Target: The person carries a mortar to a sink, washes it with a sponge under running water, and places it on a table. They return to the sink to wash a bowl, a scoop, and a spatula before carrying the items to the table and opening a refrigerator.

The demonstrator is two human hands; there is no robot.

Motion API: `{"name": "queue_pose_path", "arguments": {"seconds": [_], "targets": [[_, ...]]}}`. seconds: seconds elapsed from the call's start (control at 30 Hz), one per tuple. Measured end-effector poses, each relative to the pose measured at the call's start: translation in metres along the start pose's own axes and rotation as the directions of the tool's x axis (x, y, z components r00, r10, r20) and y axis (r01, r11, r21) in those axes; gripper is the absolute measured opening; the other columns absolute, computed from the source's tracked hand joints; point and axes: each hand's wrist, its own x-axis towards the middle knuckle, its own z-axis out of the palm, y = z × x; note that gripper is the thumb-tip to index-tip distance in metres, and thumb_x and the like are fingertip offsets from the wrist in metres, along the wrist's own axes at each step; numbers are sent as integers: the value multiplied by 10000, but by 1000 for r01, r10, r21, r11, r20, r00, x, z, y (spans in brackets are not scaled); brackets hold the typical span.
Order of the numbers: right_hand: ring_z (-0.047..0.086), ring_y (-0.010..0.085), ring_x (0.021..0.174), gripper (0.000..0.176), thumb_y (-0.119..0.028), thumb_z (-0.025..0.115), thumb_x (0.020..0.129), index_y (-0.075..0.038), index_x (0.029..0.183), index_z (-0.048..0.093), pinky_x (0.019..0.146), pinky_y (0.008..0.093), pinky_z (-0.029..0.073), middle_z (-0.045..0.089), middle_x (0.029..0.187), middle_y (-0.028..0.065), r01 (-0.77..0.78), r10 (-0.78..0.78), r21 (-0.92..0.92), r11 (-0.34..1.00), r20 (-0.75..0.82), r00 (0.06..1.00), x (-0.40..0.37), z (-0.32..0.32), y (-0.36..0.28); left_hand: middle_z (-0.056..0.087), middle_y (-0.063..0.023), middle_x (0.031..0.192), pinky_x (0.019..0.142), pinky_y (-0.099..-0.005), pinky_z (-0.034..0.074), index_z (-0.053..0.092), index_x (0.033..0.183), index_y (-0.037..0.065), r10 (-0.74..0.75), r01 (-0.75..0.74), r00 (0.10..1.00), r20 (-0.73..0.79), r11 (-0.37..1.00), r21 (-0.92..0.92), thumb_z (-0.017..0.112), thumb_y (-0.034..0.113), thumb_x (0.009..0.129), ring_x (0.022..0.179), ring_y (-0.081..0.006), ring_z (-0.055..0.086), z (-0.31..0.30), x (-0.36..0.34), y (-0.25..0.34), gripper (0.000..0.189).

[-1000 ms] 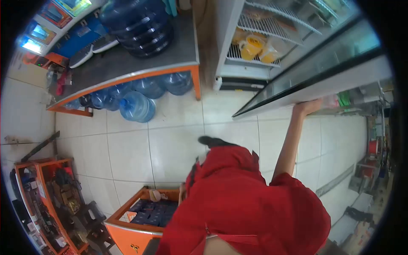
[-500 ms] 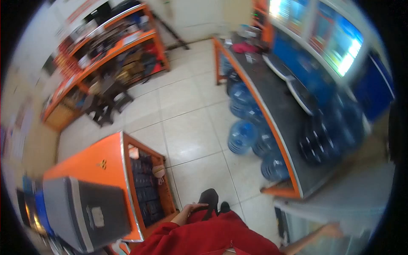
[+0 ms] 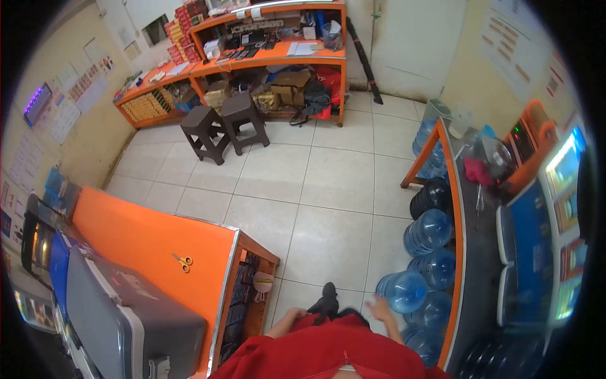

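Note:
Low in the view, my left hand (image 3: 290,318) hangs beside my dark trouser leg, fingers loosely extended and partly hidden, with nothing visible in it. My right hand (image 3: 381,310) is open, fingers spread, right by a clear blue water jug (image 3: 404,291) that it overlaps at the lower left edge. Several more large blue jugs (image 3: 428,231) stand on the floor in a row under the dark-topped table (image 3: 470,252). A dark shoe (image 3: 329,290) shows ahead of my red clothing (image 3: 328,350).
At the left is an orange table (image 3: 151,230) with scissors (image 3: 183,262) and a grey cooler box (image 3: 151,316). Two dark stools (image 3: 205,134) stand before an orange shelf unit (image 3: 271,63) at the back. Tiled floor (image 3: 265,221) runs between. Blue chest (image 3: 536,240) at right.
My view has turned left, so the shelves and tables sit further right. My right hand has left the glass-topped surface at lower right and is now close to the jugs.

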Motion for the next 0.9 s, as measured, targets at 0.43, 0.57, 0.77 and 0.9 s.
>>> {"name": "queue_pose_path", "arguments": {"seconds": [0.43,0.57,0.77,0.9], "targets": [[198,419,1240,919,-760,335,665,-172,1353,176,982,540,190,181,1369,214,-13,108,-163,987,587,802,387,-80,-211,555,-169,984,750,-347,415,515,1028,-3,491,-473,859,-142,869,144,449,162,819,895,-225,523,-271,119,257,275],[377,345,1142,559,-412,578,719,-84,1158,470,908,582,273,408,1233,162,335,-83,-730,595,359,930,542,-112,-323,481,-170,1062,900,-364,332,488,1036,8,682,-736,272,-678,602,310,438,28,758,1025,-329,438,-412,-15,449,284],[518,317,953,384,-303,540,738,-39,1017,533,819,386,419,552,1014,187,662,-505,-238,710,484,715,754,-133,-576,496,-133,996,870,-370,356,557,785,21,798,-933,192,-571,329,146,530,20,697,981,-282,457,-572,-162,528,91],[565,324,850,327,-279,529,736,-32,949,561,763,403,444,593,884,185,649,-578,-123,751,351,736,862,-98,-714,406,-80,944,827,-417,340,631,812,102,935,-940,-340,101,-339,-25,602,262,730,926,-227,385,-693,-131,500,183]]}}
